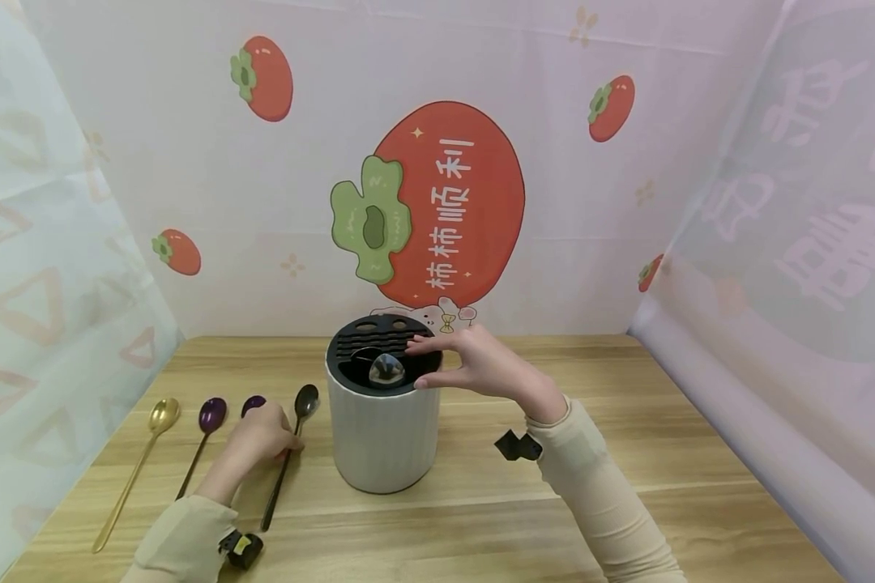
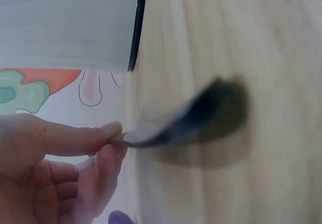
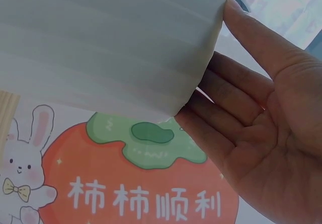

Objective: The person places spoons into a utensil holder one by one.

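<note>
My left hand [image 1: 262,433] pinches the handle of a black spoon [image 1: 307,401] between thumb and fingers. The spoon lies left of a white ribbed utensil holder [image 1: 384,441] with a black slotted top. In the left wrist view, the handle [image 2: 193,116] runs out blurred from the fingertips close above the wood. My right hand [image 1: 477,364] is at the holder's right rim, thumb and fingers spread across its top edge, as the right wrist view also shows. Inside the holder's front opening a shiny dark spoon [image 1: 386,369] stands bowl up. A purple spoon [image 1: 253,402] is partly hidden behind my left hand.
Farther left on the wooden table [image 1: 518,518] lie another purple spoon [image 1: 213,414] and a gold spoon [image 1: 164,415], bowls pointing away. A white backdrop [image 1: 554,243] with persimmon prints stands behind the table, with similar sheets at both sides.
</note>
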Available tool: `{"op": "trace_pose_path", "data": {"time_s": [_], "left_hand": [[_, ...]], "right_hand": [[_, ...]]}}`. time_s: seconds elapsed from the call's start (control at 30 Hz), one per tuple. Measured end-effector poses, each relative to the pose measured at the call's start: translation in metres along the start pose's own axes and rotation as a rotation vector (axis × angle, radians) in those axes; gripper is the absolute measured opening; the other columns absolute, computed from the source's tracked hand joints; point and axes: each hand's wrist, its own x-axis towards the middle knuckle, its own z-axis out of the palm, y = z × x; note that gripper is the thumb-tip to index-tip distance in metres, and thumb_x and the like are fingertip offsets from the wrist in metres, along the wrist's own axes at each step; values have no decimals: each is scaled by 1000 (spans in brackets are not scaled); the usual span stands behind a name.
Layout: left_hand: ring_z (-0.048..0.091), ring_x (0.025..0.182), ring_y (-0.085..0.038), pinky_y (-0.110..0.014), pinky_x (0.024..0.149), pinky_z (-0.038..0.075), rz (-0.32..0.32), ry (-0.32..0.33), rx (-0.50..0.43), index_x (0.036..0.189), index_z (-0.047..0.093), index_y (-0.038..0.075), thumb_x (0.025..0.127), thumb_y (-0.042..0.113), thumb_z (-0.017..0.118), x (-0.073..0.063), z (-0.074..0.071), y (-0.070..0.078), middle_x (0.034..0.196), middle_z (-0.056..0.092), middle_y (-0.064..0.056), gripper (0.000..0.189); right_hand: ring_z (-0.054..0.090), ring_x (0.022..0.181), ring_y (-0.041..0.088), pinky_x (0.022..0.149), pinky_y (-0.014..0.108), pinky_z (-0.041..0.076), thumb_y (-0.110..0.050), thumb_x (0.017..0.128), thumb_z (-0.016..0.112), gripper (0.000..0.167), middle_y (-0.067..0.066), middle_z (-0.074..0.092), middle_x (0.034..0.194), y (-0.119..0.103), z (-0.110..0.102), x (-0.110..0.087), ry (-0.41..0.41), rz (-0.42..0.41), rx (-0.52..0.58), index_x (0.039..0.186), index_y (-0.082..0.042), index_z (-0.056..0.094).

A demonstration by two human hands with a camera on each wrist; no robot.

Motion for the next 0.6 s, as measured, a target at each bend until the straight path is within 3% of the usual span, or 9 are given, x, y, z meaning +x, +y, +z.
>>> {"op": "trace_pose_path", "data": {"time_s": [0.1,0.2,0.43,0.6], "left_hand": [[40,39,-9,-21,43,28,1,28,-11,43,55,9,76,19,76,-2,-2,1,39,49,2,40],[39,39,-8,-21,42,27,4,57,-25,42,56,9,75,19,77,-2,-2,0,39,51,1,40],[41,39,-10,-21,41,29,44,117,-44,45,57,8,77,14,73,-4,-6,0,43,57,-2,36],[44,43,-11,-22,41,31,38,146,-53,52,61,9,78,16,73,-6,-12,4,48,59,-1,30]], "right_hand": [[64,99,2,76,20,49,-38,82,73,46,-4,65,123,-1,0,0,1,0,-5,123,-19,66],[63,104,4,77,20,49,-37,82,73,46,-3,65,123,-1,0,0,-2,1,3,123,-18,65],[64,102,4,74,20,48,-36,82,73,46,-3,65,123,0,0,0,3,-6,18,123,-17,66],[64,90,1,71,20,46,-37,82,73,46,-3,65,123,0,0,-1,0,-4,18,123,-18,65]]}}
